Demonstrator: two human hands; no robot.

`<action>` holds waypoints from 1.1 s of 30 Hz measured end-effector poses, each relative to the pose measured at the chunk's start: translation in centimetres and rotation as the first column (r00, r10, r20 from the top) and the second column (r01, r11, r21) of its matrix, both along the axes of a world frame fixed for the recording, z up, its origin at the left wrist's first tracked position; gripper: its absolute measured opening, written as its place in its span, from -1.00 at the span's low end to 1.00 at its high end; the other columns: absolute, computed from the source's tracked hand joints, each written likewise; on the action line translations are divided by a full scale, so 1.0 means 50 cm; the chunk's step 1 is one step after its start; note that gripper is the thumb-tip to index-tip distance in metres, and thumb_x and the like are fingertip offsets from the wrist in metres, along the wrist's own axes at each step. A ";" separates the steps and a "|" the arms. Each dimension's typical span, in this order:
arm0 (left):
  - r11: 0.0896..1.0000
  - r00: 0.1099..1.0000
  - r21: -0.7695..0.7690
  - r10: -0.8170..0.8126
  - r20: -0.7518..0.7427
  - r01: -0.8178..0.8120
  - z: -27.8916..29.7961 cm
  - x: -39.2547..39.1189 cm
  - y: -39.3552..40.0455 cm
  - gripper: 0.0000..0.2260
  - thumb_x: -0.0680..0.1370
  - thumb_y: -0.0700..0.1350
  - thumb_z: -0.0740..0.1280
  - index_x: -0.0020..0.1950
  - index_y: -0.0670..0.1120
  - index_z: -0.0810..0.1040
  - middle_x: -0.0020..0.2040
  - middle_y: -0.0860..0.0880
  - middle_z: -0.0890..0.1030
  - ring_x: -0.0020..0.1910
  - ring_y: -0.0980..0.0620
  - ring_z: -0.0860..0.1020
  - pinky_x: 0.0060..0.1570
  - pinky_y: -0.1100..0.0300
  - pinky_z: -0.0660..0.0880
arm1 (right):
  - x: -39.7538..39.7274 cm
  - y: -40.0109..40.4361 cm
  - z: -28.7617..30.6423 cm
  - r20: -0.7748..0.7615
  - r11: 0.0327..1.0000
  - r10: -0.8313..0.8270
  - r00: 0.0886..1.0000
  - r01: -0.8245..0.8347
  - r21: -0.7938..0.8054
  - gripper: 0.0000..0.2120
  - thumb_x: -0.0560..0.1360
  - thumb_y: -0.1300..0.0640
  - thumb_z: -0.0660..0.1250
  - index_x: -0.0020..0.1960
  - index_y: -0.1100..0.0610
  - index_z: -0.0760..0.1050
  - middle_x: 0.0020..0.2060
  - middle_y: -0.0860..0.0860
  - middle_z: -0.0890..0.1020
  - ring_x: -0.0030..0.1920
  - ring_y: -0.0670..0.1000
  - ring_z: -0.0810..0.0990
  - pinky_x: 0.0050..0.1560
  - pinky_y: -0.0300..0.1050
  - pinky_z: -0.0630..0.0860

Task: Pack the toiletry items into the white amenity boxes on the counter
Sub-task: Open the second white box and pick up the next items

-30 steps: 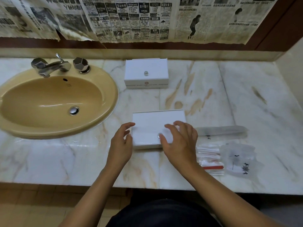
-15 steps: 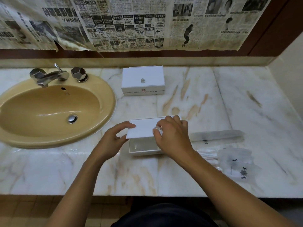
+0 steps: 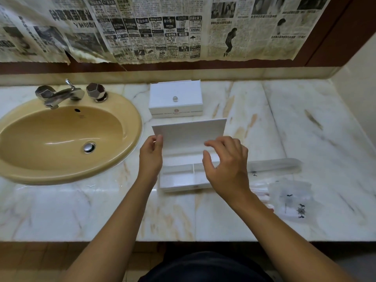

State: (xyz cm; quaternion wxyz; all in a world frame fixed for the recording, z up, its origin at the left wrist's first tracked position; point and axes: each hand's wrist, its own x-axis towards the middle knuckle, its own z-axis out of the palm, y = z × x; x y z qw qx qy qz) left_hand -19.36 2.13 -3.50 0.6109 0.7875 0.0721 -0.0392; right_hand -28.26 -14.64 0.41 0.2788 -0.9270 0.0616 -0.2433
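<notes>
The left hand (image 3: pixel 151 157) is gripping the raised white flat lid (image 3: pixel 189 133) of the near white box (image 3: pixel 179 178); the right hand (image 3: pixel 227 167) is hovering loosely open, holding nothing.

1. Both bare forearms reach forward from the near edge of the counter (image 3: pixel 61 216), the left one angling in toward the middle.
2. The left hand (image 3: pixel 151 157) stands thumb up, its thumb and fingers pinching the left edge of the raised lid (image 3: pixel 189 132).
3. The right hand (image 3: pixel 227 167) hovers, palm down, fingers loosely curled, holding nothing.
</notes>
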 end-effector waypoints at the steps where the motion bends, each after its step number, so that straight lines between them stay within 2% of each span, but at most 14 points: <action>1: 1.000 1.000 0.012 0.009 0.011 -0.009 0.001 0.002 -0.006 -0.67 0.67 0.02 0.18 -0.13 -0.21 0.40 -0.27 -0.07 0.33 -0.38 0.19 0.28 -0.38 0.39 0.24 | -0.013 -0.006 -0.016 -0.034 1.000 -0.001 0.999 0.000 -0.015 -0.82 0.47 0.09 0.29 0.04 0.08 0.58 -0.03 -0.01 0.56 0.04 0.03 0.49 0.14 -0.01 0.35; 3: 0.999 1.000 0.039 0.014 0.020 -0.014 -0.001 0.008 -0.009 -0.67 0.67 0.04 0.16 -0.16 -0.17 0.37 -0.29 -0.03 0.28 -0.43 0.20 0.24 -0.43 0.39 0.23 | -0.040 -0.018 -0.047 -0.091 0.999 -0.008 0.996 0.005 -0.043 -0.79 0.48 0.06 0.26 0.05 0.07 0.57 -0.01 -0.02 0.57 0.06 0.02 0.49 0.16 -0.02 0.32; 5: 0.999 1.000 0.052 0.010 0.021 -0.011 -0.008 0.013 -0.005 -0.62 0.67 0.06 0.15 -0.14 -0.23 0.38 -0.27 -0.06 0.30 -0.38 0.18 0.26 -0.42 0.39 0.22 | -0.067 -0.027 -0.074 -0.146 0.997 -0.021 0.989 0.009 -0.083 -0.74 0.47 0.02 0.21 0.06 0.08 0.58 0.00 -0.02 0.58 0.07 0.00 0.46 0.17 -0.05 0.27; 7: 0.998 1.000 0.062 -0.001 0.013 0.000 -0.013 0.014 -0.001 -0.59 0.67 0.06 0.15 -0.11 -0.28 0.40 -0.24 -0.10 0.31 -0.31 0.11 0.27 -0.41 0.39 0.23 | -0.091 -0.039 -0.098 -0.196 0.990 -0.053 0.979 0.026 -0.138 -0.76 0.45 0.04 0.25 0.05 0.08 0.58 0.01 0.00 0.59 0.08 0.02 0.48 0.17 -0.03 0.29; 10: 0.995 1.000 0.100 -0.022 0.016 0.020 -0.012 0.013 0.002 -0.65 0.68 0.05 0.14 -0.18 -0.17 0.37 -0.27 -0.07 0.29 -0.31 0.09 0.26 -0.42 0.42 0.23 | -0.118 -0.061 -0.120 -0.241 0.980 -0.114 0.964 0.069 -0.187 -0.76 0.42 0.06 0.30 0.05 0.08 0.60 0.01 0.01 0.60 0.06 0.07 0.54 0.16 0.02 0.35; 12: 0.993 0.999 0.113 -0.027 0.018 0.025 -0.014 0.014 0.003 -0.66 0.68 0.05 0.14 -0.22 -0.12 0.35 -0.29 -0.03 0.29 -0.32 0.10 0.26 -0.42 0.42 0.23 | -0.132 -0.071 -0.129 -0.238 0.976 -0.132 0.962 0.084 -0.202 -0.73 0.42 0.05 0.31 0.10 0.06 0.59 0.02 0.01 0.60 0.07 0.07 0.54 0.15 0.02 0.36; 16: 0.996 1.000 0.087 -0.018 0.006 0.017 -0.021 0.014 0.002 -0.61 0.68 0.05 0.14 -0.14 -0.25 0.39 -0.25 -0.08 0.31 -0.30 0.10 0.27 -0.30 0.29 0.26 | -0.164 -0.087 -0.154 -0.205 0.977 -0.166 0.965 0.132 -0.168 -0.64 0.46 0.01 0.28 0.21 0.09 0.53 0.09 0.04 0.57 0.13 0.03 0.45 0.19 -0.01 0.32; 19: 0.998 1.000 0.066 -0.007 0.019 0.005 -0.027 0.012 0.001 -0.61 0.68 0.05 0.14 -0.10 -0.28 0.40 -0.23 -0.09 0.35 -0.27 0.10 0.31 -0.26 0.29 0.29 | -0.185 -0.106 -0.186 -0.216 0.970 -0.186 0.959 0.145 -0.194 -0.62 0.48 0.00 0.16 0.16 0.15 0.56 0.07 0.07 0.59 0.11 0.04 0.42 0.21 -0.04 0.26; 21: 0.999 1.000 0.040 0.000 0.014 0.000 -0.035 0.013 0.003 -0.62 0.67 0.06 0.15 -0.02 -0.28 0.46 -0.17 -0.11 0.43 -0.19 0.05 0.38 -0.16 0.20 0.34 | -0.193 -0.113 -0.209 -0.242 0.961 -0.184 0.953 0.123 -0.246 -0.62 0.48 0.02 0.13 0.14 0.17 0.57 0.07 0.09 0.60 0.12 0.05 0.40 0.26 0.01 0.24; 24: 1.000 1.000 0.005 -0.009 -0.001 0.009 -0.041 0.018 0.012 -0.64 0.65 0.11 0.16 -0.01 -0.19 0.49 -0.11 -0.09 0.48 -0.12 -0.01 0.44 -0.06 0.07 0.39 | -0.187 -0.112 -0.230 -0.269 0.952 -0.192 0.944 0.113 -0.286 -0.63 0.50 0.03 0.11 0.12 0.16 0.57 0.06 0.08 0.58 0.12 0.07 0.42 0.31 0.08 0.22; 27: 0.999 0.999 0.007 -0.052 0.003 0.052 -0.040 0.017 0.017 -0.56 0.60 0.20 0.16 -0.02 -0.20 0.47 -0.12 -0.10 0.47 -0.13 -0.03 0.42 -0.08 0.05 0.38 | -0.166 -0.109 -0.237 -0.268 0.947 -0.200 0.943 0.116 -0.299 -0.69 0.53 0.05 0.11 0.08 0.15 0.57 0.01 0.07 0.56 0.03 0.11 0.49 0.28 0.12 0.29; 33: 0.996 0.997 0.046 -0.080 0.010 0.080 -0.040 0.011 0.022 -0.62 0.66 0.10 0.14 -0.07 -0.20 0.45 -0.18 -0.09 0.43 -0.17 -0.01 0.37 -0.11 0.08 0.33 | -0.124 -0.097 -0.239 -0.252 0.947 -0.180 0.951 0.098 -0.307 -0.73 0.53 0.08 0.11 0.01 0.13 0.55 -0.08 0.06 0.54 -0.04 0.11 0.49 0.20 0.15 0.38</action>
